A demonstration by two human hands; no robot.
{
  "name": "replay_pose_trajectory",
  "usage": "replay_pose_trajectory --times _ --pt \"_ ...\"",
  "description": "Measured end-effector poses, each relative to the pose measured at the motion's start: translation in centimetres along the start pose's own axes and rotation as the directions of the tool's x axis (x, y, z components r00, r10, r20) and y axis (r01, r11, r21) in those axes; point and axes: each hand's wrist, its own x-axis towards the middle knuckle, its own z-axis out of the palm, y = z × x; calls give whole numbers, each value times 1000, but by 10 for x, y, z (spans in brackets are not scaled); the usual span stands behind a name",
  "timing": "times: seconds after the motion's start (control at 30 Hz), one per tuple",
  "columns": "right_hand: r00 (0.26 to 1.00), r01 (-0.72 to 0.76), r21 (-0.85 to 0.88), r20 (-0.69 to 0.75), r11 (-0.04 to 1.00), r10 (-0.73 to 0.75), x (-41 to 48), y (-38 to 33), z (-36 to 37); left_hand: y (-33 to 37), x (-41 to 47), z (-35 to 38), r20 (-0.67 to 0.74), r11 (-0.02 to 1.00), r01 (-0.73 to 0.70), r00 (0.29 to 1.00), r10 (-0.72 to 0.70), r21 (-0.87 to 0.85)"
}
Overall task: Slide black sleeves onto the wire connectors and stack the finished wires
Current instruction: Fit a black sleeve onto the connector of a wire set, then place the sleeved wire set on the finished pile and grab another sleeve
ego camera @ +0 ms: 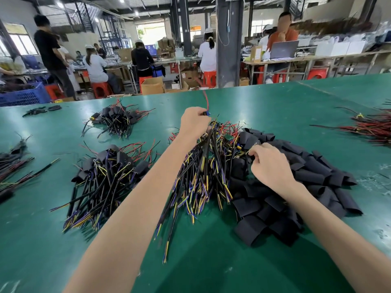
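My left hand (195, 121) is raised over the middle heap and pinches a wire connector (206, 113) whose red wire (204, 96) sticks upward. Below it lies a heap of unsleeved wires (203, 176) with black, yellow and blue leads and small green boards. My right hand (268, 163) rests with curled fingers at the left edge of a big pile of black sleeves (306, 187); whether it holds a sleeve is hidden. Two stacks of sleeved wires lie to the left, one near (108, 172) and one farther back (118, 120).
All of this lies on a green table (211, 261). More wires lie at the left edge (12, 166) and a red-and-black bundle (372, 127) at the right edge. A few black pieces (42, 110) sit far left. Several people work at benches beyond the table.
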Motion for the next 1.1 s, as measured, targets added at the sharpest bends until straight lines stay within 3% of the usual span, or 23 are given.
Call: replay_pose_trajectory --times 0.13,0.27,0.43,0.63,0.7,0.77,0.87,0.97,1.03,1.1 --pt "975 186 -26 130 982 -182 0 2 10 5 -3 0 -145 995 -88 985 94 51" --pt "940 216 -58 282 975 -192 1 5 20 12 -8 -1 -231 985 -172 959 164 -17" --pt "968 130 -3 218 991 -126 5 5 18 24 -17 -6 -333 935 -259 928 170 -244" --pt "984 68 274 141 959 -110 6 3 11 39 -26 -17 -406 740 -366 904 138 -565" --pt "993 21 358 101 934 -62 5 2 10 44 -23 -23 -366 665 -320 928 75 -675" --pt "994 -42 424 106 905 -4 4 1 8 49 -25 -30 -267 668 -179 963 -31 -723" --pt "989 -1 455 130 891 -66 1 0 5 49 -21 -40 -219 784 -96 974 -52 -613" --pt "980 86 355 139 931 -144 2 0 7 41 -22 -43 -65 871 4 997 -41 -492" --pt "978 101 304 145 947 -150 3 0 9 36 -30 -45 106 817 173 985 -138 -549" --pt "986 97 302 103 948 -133 3 -3 8 28 -35 -42 180 753 250 968 -176 -609"
